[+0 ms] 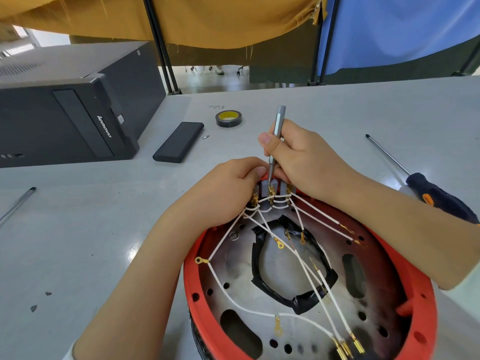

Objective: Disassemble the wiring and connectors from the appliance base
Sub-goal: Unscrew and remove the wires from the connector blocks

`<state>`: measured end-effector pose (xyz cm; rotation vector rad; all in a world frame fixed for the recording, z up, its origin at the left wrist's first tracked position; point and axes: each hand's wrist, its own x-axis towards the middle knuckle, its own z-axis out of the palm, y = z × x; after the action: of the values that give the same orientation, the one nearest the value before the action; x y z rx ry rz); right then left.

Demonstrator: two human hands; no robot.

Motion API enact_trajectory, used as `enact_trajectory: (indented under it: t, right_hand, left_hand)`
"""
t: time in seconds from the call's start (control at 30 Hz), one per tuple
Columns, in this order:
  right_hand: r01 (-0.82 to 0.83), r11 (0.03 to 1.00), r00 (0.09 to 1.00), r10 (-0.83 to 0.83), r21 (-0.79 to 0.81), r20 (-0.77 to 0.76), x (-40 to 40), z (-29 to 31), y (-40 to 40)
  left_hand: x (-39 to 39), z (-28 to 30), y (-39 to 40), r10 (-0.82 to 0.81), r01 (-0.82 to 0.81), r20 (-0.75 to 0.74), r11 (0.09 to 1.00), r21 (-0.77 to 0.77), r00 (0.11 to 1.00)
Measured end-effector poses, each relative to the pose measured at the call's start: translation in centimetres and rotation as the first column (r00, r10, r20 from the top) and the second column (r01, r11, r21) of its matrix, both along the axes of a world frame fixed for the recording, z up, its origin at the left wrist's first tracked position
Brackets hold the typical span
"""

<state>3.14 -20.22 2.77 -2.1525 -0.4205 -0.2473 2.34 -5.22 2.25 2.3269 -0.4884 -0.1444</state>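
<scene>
A round red appliance base (423, 294) lies upside down near the table's front edge, its metal plate crossed by several white wires (228, 294) with brass ring and spade terminals. At its far rim stand grey switch blocks with brass connectors (271, 192). My left hand (228, 188) grips the far rim beside those blocks. My right hand (298, 154) holds a slim grey precision screwdriver (277, 133) like a pen, upright, with its tip down on the middle connector.
A black Lenovo computer case (78, 113) lies at the left. A black bit case (179, 145), a loose bit (205, 137) and a tape roll (228, 118) lie behind the base. A long black-handled screwdriver (426, 188) is at the right, a pen (18, 205) at the left.
</scene>
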Motion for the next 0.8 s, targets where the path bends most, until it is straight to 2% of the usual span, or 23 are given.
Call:
enact_trajectory:
  t: [0.33, 0.5, 0.6, 0.73, 0.8]
  right_hand:
    - [0.031, 0.998, 0.997, -0.035, -0.053, -0.074, 0.6, 0.5, 0.4]
    - [-0.017, 0.988, 0.977, 0.049, 0.152, -0.206, 0.5, 1.3, -0.5]
    - [-0.019, 0.987, 0.988, 0.042, 0.16, -0.146, 0.0, 1.0, -1.1]
    - [0.018, 0.963, 0.996, 0.007, 0.27, -0.089, -0.9, 0.0, -1.7]
    - [0.021, 0.971, 0.998, -0.004, 0.239, -0.07, -0.9, -0.2, -1.7]
  left_hand:
    - [0.0, -0.1, 0.0, 0.012, -0.012, -0.015, 1.0, 0.013, 1.0]
    - [-0.1, 0.1, 0.0, -0.002, 0.002, -0.028, 1.0, -0.012, 1.0]
    - [-0.1, 0.1, 0.0, -0.007, 0.007, -0.029, 1.0, -0.013, 1.0]
    - [-0.2, 0.1, -0.1, -0.011, 0.01, -0.031, 1.0, -0.027, 0.999]
    - [-0.2, 0.1, -0.1, -0.012, 0.011, -0.033, 0.999, -0.032, 0.999]
